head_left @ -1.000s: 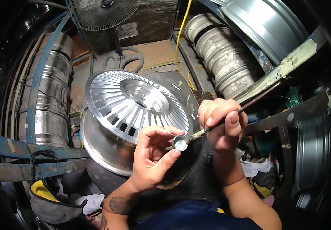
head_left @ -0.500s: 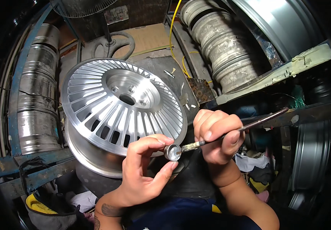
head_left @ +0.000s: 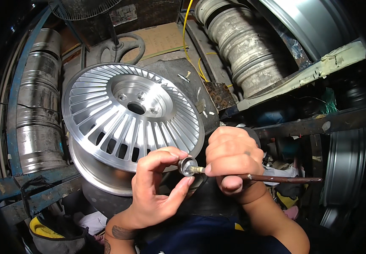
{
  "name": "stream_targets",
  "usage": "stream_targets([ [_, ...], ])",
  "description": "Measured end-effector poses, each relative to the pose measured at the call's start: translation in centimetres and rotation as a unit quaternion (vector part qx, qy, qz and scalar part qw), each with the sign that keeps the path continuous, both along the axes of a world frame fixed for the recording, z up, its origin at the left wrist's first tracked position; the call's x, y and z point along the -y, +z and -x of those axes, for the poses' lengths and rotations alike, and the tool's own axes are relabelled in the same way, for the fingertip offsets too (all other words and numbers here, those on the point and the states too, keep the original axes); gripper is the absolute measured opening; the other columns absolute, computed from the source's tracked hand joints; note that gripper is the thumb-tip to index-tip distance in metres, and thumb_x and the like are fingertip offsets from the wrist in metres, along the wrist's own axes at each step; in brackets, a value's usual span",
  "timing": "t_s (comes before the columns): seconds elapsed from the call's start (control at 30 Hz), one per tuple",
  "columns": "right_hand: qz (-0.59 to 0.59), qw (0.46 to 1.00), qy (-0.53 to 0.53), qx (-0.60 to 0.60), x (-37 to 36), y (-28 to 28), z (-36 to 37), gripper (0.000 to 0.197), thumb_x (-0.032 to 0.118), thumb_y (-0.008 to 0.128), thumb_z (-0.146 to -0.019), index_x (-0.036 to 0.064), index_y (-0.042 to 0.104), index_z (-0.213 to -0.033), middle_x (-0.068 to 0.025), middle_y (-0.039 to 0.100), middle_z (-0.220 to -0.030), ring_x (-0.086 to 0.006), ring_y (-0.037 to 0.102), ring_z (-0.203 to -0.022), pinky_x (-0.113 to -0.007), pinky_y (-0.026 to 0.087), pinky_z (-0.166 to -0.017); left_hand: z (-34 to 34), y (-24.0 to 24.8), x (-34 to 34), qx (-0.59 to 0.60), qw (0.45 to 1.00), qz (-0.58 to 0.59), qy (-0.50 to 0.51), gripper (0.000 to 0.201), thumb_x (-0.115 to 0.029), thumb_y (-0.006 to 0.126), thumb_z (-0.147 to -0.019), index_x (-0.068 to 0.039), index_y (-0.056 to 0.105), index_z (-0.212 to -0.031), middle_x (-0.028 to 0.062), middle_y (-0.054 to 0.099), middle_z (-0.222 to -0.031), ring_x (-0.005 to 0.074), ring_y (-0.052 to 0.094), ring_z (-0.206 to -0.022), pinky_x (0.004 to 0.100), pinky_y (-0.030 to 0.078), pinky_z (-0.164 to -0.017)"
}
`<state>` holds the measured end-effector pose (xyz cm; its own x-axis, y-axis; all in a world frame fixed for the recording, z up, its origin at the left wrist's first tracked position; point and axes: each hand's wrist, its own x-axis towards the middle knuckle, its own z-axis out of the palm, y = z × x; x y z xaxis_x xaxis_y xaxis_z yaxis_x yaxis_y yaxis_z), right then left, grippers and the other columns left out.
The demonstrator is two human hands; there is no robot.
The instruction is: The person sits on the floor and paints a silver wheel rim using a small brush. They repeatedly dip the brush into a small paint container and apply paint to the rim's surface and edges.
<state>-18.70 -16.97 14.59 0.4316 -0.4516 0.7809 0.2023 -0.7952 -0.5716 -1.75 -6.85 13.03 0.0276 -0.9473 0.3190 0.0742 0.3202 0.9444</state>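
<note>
My left hand (head_left: 157, 190) pinches a small round metal cup (head_left: 183, 167) between thumb and fingertips, its hollow side turned toward the right. In my right hand (head_left: 236, 154) is a thin paintbrush (head_left: 282, 179) with a dark reddish-brown handle. Its pale bristle end reaches into the mouth of the cup, and the handle sticks out to the right, nearly level. Just beyond both hands a silver alloy wheel (head_left: 119, 116) with many narrow spokes lies face up, tilted, on a black support. My left fingers are close to its near edge.
Stacked metal wheels (head_left: 41, 106) stand at the left behind a blue frame (head_left: 15, 91). More dull wheels (head_left: 255, 59) are stacked at the back right. A fan (head_left: 85, 8), a steering wheel (head_left: 121, 48) and cardboard (head_left: 162, 38) sit at the back. A yellow cable (head_left: 185, 34) runs nearby.
My right hand has rolled over, knuckles up, and the brush handle has swung down from slanting upward to nearly level. The bristles sit deeper in the cup. My left hand keeps its pinch.
</note>
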Motion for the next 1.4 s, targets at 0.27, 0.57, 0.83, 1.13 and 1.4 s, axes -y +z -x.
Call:
stream_targets([
  [0.27, -0.013, 0.999, -0.031, -0.013, 0.4, 0.2, 0.3, 0.027, 0.030, 0.064, -0.095, 0.0046, 0.064, -0.085, -0.0050, 0.063, -0.069, -0.0211, 0.061, -0.056, -0.032, 0.047, -0.054, 0.0, -0.1, 0.0, 0.009, 1.000, 0.005, 0.005, 0.052, 0.013, 0.069, -0.081, 0.001, 0.042, -0.123, 0.0203, 0.057, -0.117, 0.0233, 0.062, -0.107, 0.0334, 0.052, -0.093],
  [0.57, -0.054, 0.994, -0.067, 0.067, 0.7, -0.7, 0.1, 0.031, 0.027, 0.056, -0.101, 0.0020, 0.059, -0.084, -0.0066, 0.061, -0.067, -0.0218, 0.061, -0.056, -0.033, 0.048, -0.052, 0.0, -0.3, 0.0, 0.019, 1.000, 0.007, 0.004, 0.052, 0.013, 0.070, -0.081, 0.002, 0.042, -0.124, 0.0209, 0.055, -0.119, 0.0235, 0.062, -0.108, 0.0329, 0.053, -0.094],
  [0.83, -0.111, 0.987, -0.054, 0.106, 0.6, -0.9, 0.4, 0.032, 0.026, 0.051, -0.101, 0.0001, 0.058, -0.084, -0.0090, 0.059, -0.066, -0.0194, 0.055, -0.053, -0.032, 0.045, -0.052, -0.1, -0.2, 0.0, 0.011, 1.000, -0.002, -0.004, 0.054, 0.013, 0.069, -0.080, 0.000, 0.041, -0.124, 0.0191, 0.054, -0.120, 0.0235, 0.061, -0.109, 0.0335, 0.050, -0.095],
  [1.13, -0.196, 0.974, -0.019, 0.107, 0.6, -1.5, 0.1, 0.033, 0.029, 0.046, -0.098, 0.0007, 0.055, -0.083, -0.0100, 0.054, -0.067, -0.0181, 0.052, -0.057, -0.032, 0.043, -0.055, 0.0, -0.3, 0.0, 0.002, 1.000, 0.008, 0.006, 0.051, 0.012, 0.071, -0.080, 0.002, 0.044, -0.123, 0.0202, 0.056, -0.117, 0.0234, 0.062, -0.106, 0.0327, 0.053, -0.091],
  [1.4, -0.208, 0.968, -0.008, 0.138, 0.5, -1.3, 0.2, 0.035, 0.033, 0.045, -0.100, 0.0034, 0.050, -0.083, -0.0087, 0.052, -0.066, -0.0165, 0.048, -0.055, -0.032, 0.042, -0.056, 0.1, -0.4, -0.1, 0.004, 1.000, 0.006, 0.011, 0.051, 0.011, 0.072, -0.080, 0.002, 0.045, -0.122, 0.0200, 0.057, -0.117, 0.0231, 0.062, -0.105, 0.0324, 0.053, -0.090],
])
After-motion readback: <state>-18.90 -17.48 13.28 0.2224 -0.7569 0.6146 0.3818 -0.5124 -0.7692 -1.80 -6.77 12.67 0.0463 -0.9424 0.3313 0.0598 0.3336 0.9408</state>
